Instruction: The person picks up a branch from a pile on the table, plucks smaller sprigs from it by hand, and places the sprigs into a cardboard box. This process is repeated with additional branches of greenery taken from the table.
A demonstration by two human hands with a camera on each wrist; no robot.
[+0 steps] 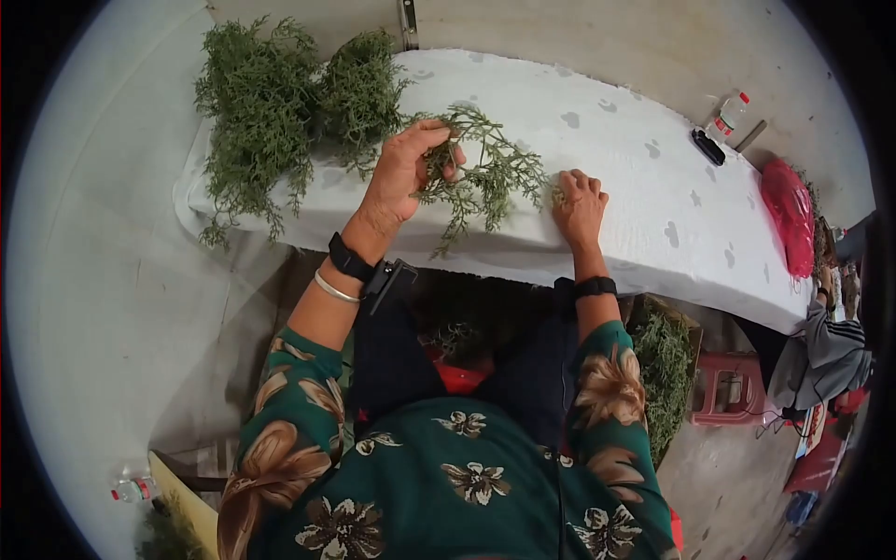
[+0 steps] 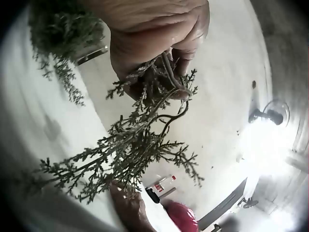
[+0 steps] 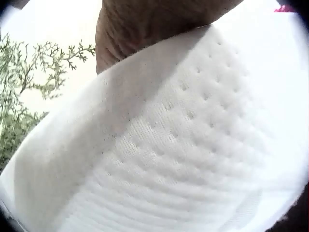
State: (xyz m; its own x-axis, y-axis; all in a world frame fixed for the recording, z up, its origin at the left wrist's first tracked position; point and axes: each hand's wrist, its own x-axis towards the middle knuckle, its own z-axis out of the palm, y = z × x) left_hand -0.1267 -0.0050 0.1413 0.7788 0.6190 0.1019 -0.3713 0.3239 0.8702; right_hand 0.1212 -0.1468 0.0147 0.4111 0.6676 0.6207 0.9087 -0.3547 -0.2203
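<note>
My left hand [image 1: 403, 168] grips a green artificial sprig [image 1: 504, 173] by its stem, above the white-covered table near its front edge. In the left wrist view, thin bent stems come out between the thumb and fingers, and the leafy branches [image 2: 135, 150] spread down and left. My right hand [image 1: 581, 207] rests on the tablecloth just right of the sprig's leaf tips, its fingers loosely bent. In the right wrist view the cloth's edge hides most of that hand [image 3: 145, 29], while leaves [image 3: 43, 67] show to its left.
Two bushy heaps of greenery [image 1: 257, 112] sit on the table's left end. At the far right are a water bottle [image 1: 731, 114], a black object [image 1: 707, 147] and a red plastic bag [image 1: 789, 215]. Below stand a box of greenery [image 1: 665, 364] and a pink stool [image 1: 723, 387].
</note>
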